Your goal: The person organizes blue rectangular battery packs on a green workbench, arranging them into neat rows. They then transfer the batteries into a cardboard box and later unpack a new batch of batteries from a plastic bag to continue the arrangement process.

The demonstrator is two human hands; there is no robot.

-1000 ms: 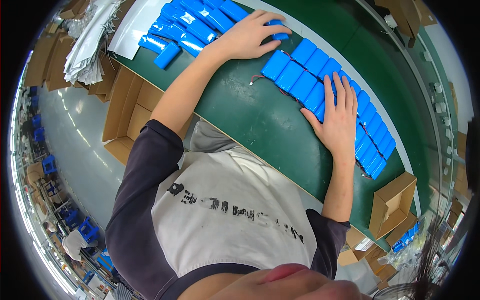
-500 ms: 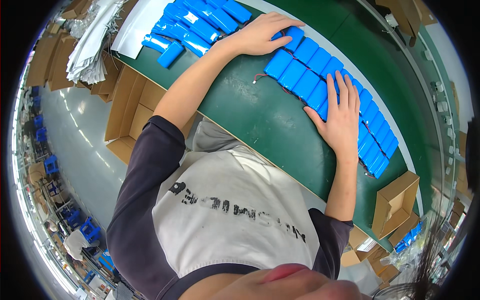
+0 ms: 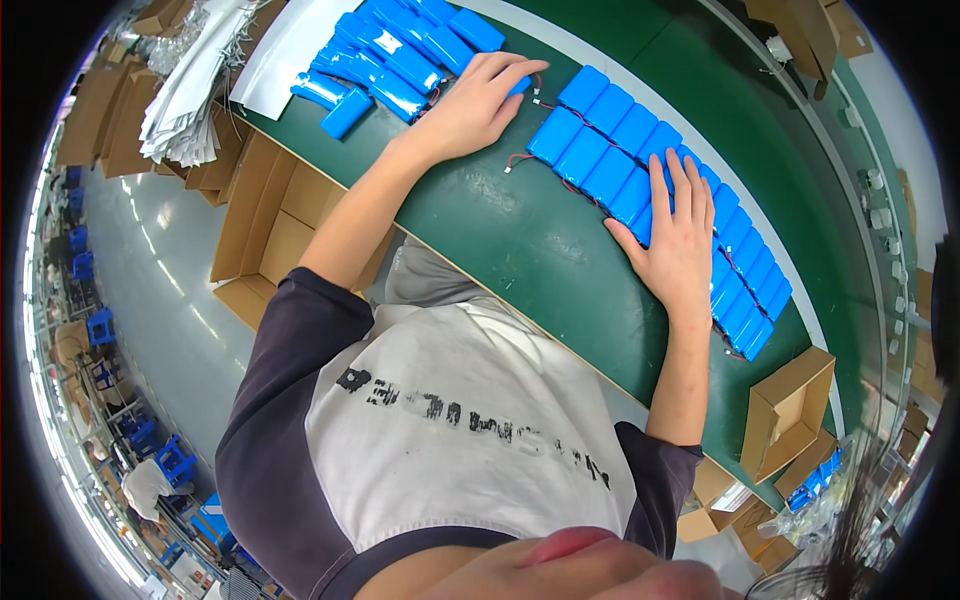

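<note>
Blue shrink-wrapped battery packs with thin red and black leads stand in two long, curving rows (image 3: 605, 175) on the green table. My right hand (image 3: 682, 235) lies over the middle of these rows, its fingers stretched out flat and the thumb apart at the near edge. Left of the rows' far end, my left hand (image 3: 470, 110) curls over a blue battery pack (image 3: 520, 86), mostly hidden by the fingers; a lead sticks out past the fingertips. Just beyond that hand lies a loose pile of similar packs (image 3: 385, 55).
A green tabletop (image 3: 500, 220) stretches in front of me, with a white sheet (image 3: 285, 60) at far left. One open cardboard box (image 3: 275, 220) sits below the left edge; a smaller one (image 3: 790, 415) is at the right end. A stack of white bags (image 3: 185, 110) stands at left.
My left hand has drawn back leftward from the far end of the rows toward the pile, uncovering the end packs and a white connector. The right hand has hardly moved.
</note>
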